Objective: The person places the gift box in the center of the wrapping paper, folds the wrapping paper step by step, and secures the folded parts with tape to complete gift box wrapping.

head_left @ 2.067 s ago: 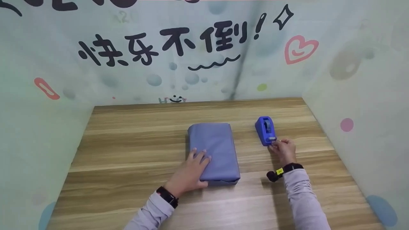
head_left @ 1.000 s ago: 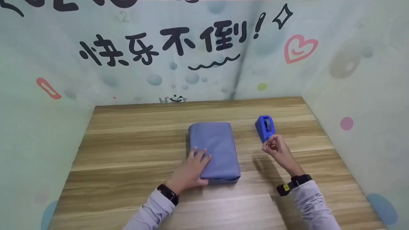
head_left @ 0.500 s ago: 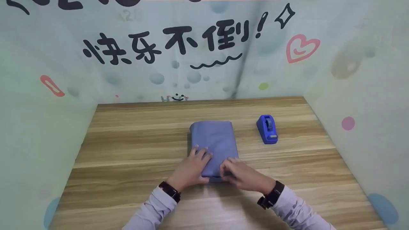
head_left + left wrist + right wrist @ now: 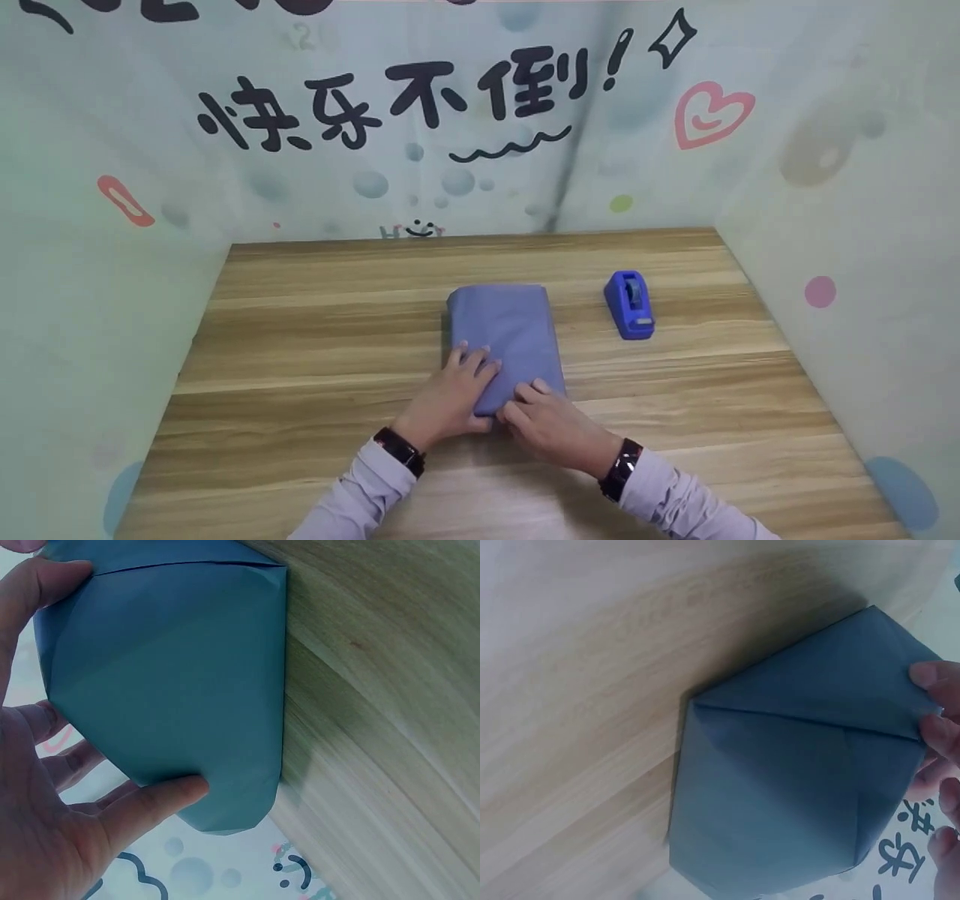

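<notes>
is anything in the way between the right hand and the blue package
Nothing visible: the right hand touches the near end of the blue package directly. The left hand holds the package's left side, not between them, and the tape dispenser stands apart, beyond the right hand.

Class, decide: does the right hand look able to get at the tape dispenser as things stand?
Probably yes: nothing visible stands between the right hand and the tape dispenser, though the hand must first leave the package.

Pkg (image 4: pixel 172 675) cut off at L-wrist view's top.
</notes>
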Available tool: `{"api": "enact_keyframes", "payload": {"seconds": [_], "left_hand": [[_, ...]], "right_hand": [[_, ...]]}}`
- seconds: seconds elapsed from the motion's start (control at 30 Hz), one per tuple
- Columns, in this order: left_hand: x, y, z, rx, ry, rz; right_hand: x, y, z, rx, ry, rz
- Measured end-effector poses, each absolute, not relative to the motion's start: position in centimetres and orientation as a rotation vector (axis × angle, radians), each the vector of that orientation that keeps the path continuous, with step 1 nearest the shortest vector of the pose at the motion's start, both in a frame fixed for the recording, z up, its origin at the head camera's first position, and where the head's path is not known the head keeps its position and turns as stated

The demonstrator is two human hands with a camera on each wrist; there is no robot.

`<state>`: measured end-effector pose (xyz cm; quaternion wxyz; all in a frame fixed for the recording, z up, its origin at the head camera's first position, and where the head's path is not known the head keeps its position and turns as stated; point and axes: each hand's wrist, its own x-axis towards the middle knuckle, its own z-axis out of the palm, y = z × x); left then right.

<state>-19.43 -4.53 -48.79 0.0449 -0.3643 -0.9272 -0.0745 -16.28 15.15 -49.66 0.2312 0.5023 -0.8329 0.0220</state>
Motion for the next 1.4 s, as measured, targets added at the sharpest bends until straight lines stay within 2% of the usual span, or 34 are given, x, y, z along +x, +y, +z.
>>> {"api": "enact_keyframes", "payload": {"seconds": [0.5, 0.87, 1.4], "left_hand": [[-19.5, -4.6, -48.8, -1.125, -2.789, -0.191], [-19.5, -4.6, -48.9, -1.125, -2.81, -0.203], [-19.7, -4.5, -49.0, -1.146, -2.785, -0.118]], "right_hand": [[-17.0, 15.3, -49.5, 1.304, -2.241, 0.053], [-16.2, 15.5, -49.2, 1.155, -2.361, 0.035], [-16.1, 16.5, -49.3, 0.972, -2.513, 0.458]]}}
